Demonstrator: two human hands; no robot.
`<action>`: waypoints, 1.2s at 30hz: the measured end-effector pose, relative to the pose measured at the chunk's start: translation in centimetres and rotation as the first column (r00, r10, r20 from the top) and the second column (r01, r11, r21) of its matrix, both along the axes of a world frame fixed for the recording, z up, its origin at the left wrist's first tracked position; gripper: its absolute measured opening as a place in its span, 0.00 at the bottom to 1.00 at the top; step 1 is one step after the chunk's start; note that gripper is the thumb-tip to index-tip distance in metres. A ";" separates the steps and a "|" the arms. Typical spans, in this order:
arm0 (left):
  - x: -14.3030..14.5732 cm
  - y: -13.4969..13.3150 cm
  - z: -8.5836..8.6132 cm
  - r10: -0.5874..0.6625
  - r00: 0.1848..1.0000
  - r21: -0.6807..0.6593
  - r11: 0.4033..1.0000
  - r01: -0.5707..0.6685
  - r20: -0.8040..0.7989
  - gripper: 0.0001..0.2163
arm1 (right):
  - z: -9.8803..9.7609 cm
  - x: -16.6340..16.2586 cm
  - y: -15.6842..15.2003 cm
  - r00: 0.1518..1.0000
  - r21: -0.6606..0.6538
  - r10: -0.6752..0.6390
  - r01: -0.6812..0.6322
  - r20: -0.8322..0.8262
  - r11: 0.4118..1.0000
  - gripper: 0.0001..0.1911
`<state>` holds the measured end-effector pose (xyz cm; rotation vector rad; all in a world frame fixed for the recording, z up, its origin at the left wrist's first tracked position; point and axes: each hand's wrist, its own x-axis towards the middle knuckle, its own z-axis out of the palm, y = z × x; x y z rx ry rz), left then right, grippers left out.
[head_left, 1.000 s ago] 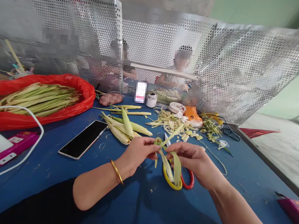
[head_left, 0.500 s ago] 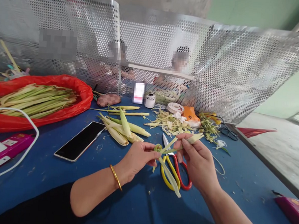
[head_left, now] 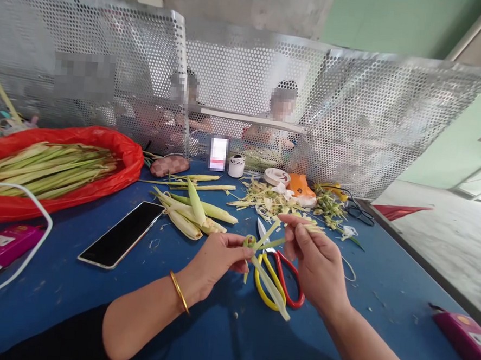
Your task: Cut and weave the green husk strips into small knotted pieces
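Note:
Between thumb and fingers, my left hand point(head_left: 223, 257) pinches a small knotted piece of pale green leaf strips point(head_left: 249, 242). Loose ends fan out from the knot, and one long strip point(head_left: 274, 292) hangs down to the right over the scissors. My right hand point(head_left: 315, 255) is closed on a leaf strip point(head_left: 275, 243) that runs from the knot; part of it is hidden by the fingers. Beneath both hands lie scissors point(head_left: 280, 277) with one yellow and one red handle, blades pointing away from me.
Corn husks point(head_left: 192, 212) and a phone point(head_left: 121, 235) lie to the left, beyond them a red bag point(head_left: 131, 157) of long leaves. Husk scraps point(head_left: 259, 197), tape point(head_left: 276, 176) and a white jar point(head_left: 236, 166) stand at the back. A perforated metal screen point(head_left: 246, 82) separates people opposite.
The view has shifted slightly, so the table things sit a little lower and further left. Both hands keep their hold on the strips; my right fingers have closed in a little more.

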<state>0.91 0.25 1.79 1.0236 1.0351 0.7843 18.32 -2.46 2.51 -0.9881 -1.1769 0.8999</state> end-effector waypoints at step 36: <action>0.1 -0.4 -0.2 0.086 0.994 0.171 0.983 -0.073 -0.068 0.12 | -1.5 -1.5 -0.8 0.704 0.364 -0.381 0.184 0.599 0.913 0.07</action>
